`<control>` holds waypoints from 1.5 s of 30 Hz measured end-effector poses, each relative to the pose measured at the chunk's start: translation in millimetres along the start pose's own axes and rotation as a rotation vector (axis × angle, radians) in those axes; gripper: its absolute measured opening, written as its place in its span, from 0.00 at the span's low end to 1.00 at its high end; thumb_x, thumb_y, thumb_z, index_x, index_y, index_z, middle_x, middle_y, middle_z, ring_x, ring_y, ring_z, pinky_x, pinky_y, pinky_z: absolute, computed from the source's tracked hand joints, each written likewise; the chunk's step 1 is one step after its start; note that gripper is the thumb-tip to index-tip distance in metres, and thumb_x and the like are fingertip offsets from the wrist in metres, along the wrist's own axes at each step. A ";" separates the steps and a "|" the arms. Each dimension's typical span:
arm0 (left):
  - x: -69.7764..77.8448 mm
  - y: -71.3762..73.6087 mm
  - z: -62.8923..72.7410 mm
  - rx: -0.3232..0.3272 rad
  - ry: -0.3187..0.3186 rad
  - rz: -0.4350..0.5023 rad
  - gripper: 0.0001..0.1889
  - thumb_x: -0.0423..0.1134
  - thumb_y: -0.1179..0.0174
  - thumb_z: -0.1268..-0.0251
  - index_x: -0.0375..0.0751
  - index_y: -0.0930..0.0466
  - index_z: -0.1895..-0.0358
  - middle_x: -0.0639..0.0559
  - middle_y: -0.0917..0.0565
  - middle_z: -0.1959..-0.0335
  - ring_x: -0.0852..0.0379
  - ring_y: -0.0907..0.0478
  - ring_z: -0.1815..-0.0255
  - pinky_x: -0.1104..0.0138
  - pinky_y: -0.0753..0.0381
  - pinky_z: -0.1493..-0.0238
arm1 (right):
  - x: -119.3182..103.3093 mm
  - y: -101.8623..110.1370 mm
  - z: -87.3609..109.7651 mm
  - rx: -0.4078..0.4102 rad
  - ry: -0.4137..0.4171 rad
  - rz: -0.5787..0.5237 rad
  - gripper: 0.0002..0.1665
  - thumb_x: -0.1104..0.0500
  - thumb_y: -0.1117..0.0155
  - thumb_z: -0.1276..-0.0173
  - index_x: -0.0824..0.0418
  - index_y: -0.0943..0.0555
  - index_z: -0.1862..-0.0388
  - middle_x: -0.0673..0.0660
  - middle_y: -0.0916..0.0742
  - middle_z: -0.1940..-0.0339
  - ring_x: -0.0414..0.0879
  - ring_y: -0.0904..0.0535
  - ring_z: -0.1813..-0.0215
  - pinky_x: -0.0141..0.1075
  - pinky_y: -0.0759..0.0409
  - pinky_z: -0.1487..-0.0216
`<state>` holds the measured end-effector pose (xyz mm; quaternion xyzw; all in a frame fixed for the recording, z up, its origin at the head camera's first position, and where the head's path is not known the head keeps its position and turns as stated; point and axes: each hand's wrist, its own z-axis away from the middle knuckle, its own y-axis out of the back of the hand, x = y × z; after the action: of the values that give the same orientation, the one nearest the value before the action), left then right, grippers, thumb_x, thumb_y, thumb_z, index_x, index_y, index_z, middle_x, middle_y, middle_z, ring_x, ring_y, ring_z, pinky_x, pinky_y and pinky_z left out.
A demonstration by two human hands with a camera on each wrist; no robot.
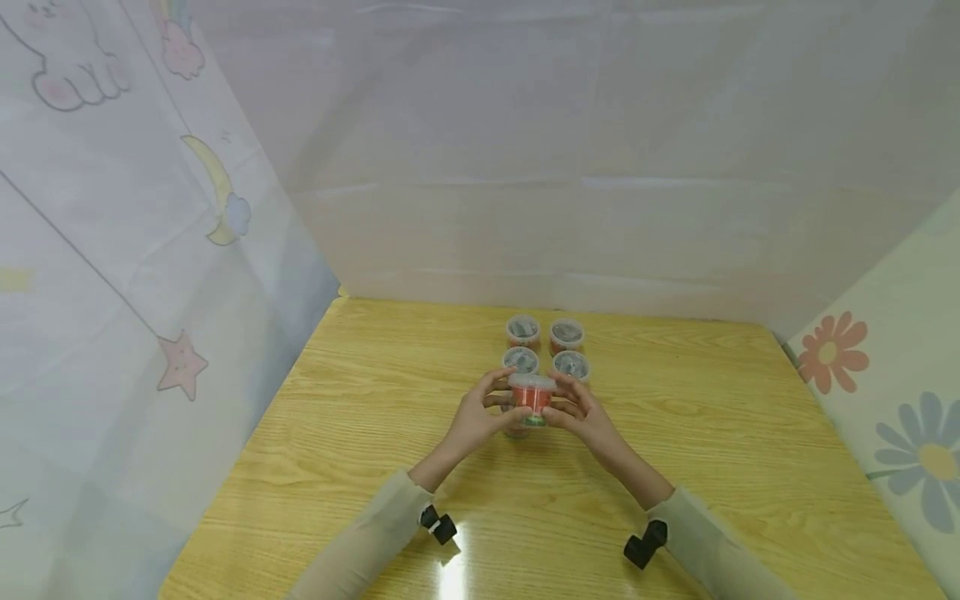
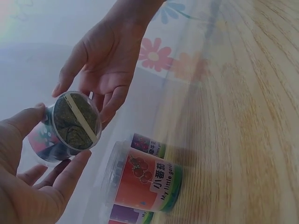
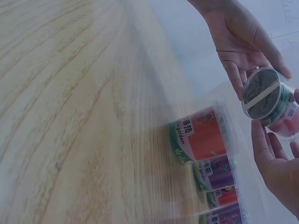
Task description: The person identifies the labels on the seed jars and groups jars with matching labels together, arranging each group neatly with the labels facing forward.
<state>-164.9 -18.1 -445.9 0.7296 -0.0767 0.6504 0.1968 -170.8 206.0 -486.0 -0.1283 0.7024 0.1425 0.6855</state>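
Both hands hold one small clear plastic planting cup [image 1: 532,400] with a white lid, a red label and green at its base. My left hand [image 1: 477,418] grips its left side, my right hand [image 1: 590,421] its right side, thumbs toward me. It is raised off the table. Through its clear bottom, the left wrist view shows dark soil and a pale flat stick [image 2: 80,116]. Just below the raised cup stands a red-labelled planting cup [image 2: 145,179] with tomatoes printed on it. In the head view the held cup and fingers mostly hide it.
Similar lidded cups stand in two columns beyond the hands, among them a back-left cup [image 1: 522,330] and a back-right cup [image 1: 567,334]. Some labels are purple [image 3: 216,172]. The wooden table [image 1: 360,400] meets a pale cloth backdrop [image 1: 480,208] behind and at both sides.
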 end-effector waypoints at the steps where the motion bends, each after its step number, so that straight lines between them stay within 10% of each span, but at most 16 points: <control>1: -0.7 0.6 -0.5 -0.005 0.006 0.027 0.35 0.39 0.36 0.42 0.42 0.41 0.31 0.39 0.29 0.40 0.42 0.26 0.45 0.61 0.18 0.56 | -0.3 0.5 0.1 -0.003 0.000 -0.004 0.37 0.60 0.42 0.32 0.53 0.45 0.28 0.63 0.33 0.35 0.61 0.35 0.36 0.42 0.22 0.46; 12: -6.2 1.9 -4.6 -0.057 0.070 0.291 0.34 0.35 0.40 0.38 0.39 0.45 0.30 0.36 0.31 0.38 0.42 0.29 0.40 0.43 0.26 0.48 | 1.0 6.1 -0.8 -0.069 0.024 -0.091 0.34 0.62 0.50 0.28 0.56 0.49 0.26 0.66 0.36 0.32 0.38 0.27 0.42 0.36 0.22 0.45; 36: -3.5 -2.7 -3.5 0.005 -0.021 0.059 0.36 0.37 0.36 0.42 0.34 0.42 0.32 0.37 0.28 0.40 0.41 0.25 0.46 0.60 0.19 0.53 | -2.7 2.4 0.8 0.039 0.026 0.021 0.37 0.59 0.41 0.33 0.58 0.45 0.28 0.63 0.31 0.39 0.49 0.29 0.43 0.36 0.21 0.50; 45: -11.2 -1.3 -7.8 -0.019 0.015 0.152 0.36 0.36 0.36 0.41 0.37 0.43 0.31 0.37 0.28 0.40 0.41 0.26 0.44 0.54 0.18 0.55 | -6.5 2.8 2.0 0.020 0.053 -0.023 0.35 0.60 0.45 0.30 0.59 0.46 0.28 0.64 0.31 0.37 0.40 0.27 0.43 0.35 0.21 0.49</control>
<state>-173.1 -15.5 -456.6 0.7149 -0.1364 0.6683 0.1542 -169.8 209.2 -479.4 -0.1333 0.7203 0.1244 0.6693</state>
